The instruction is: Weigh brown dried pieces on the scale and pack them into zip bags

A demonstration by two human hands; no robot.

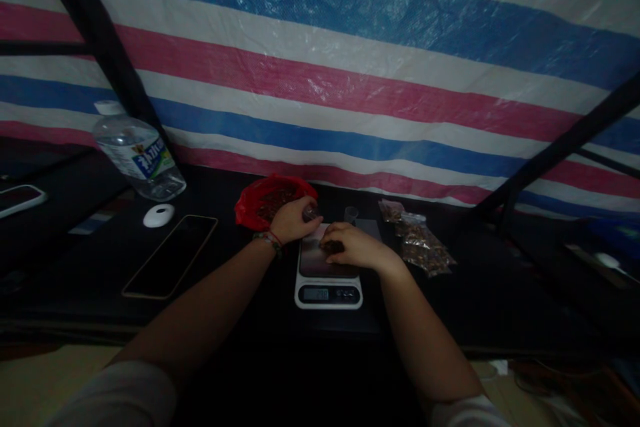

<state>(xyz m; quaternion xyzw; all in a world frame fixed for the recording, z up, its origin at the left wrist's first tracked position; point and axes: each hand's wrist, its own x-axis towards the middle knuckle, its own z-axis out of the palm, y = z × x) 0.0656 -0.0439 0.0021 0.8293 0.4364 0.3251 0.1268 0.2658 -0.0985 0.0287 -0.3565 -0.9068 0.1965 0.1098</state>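
Note:
A white kitchen scale (328, 295) with a lit display lies in front of me. Over its metal plate, my right hand (356, 247) has its fingers curled around a dark brown clump (332, 247); I cannot tell whether this is loose or bagged. Between the scale and a red plastic bag (247, 205), my left hand (293, 221) is closed on a small clear cup (310, 212), partly hidden by the fingers. The red bag lies open and holds many small brown pieces (277, 200). Another small clear cup (351, 213) stands behind my right hand.
Several clear bags of brown pieces (425, 247) lie on the right. To the left are a phone (171, 257), a white mouse (159, 215) and a large clear bottle (137, 150). Dark frame bars (93, 33) and a striped sheet (320, 87) rise behind the black tabletop (240, 310).

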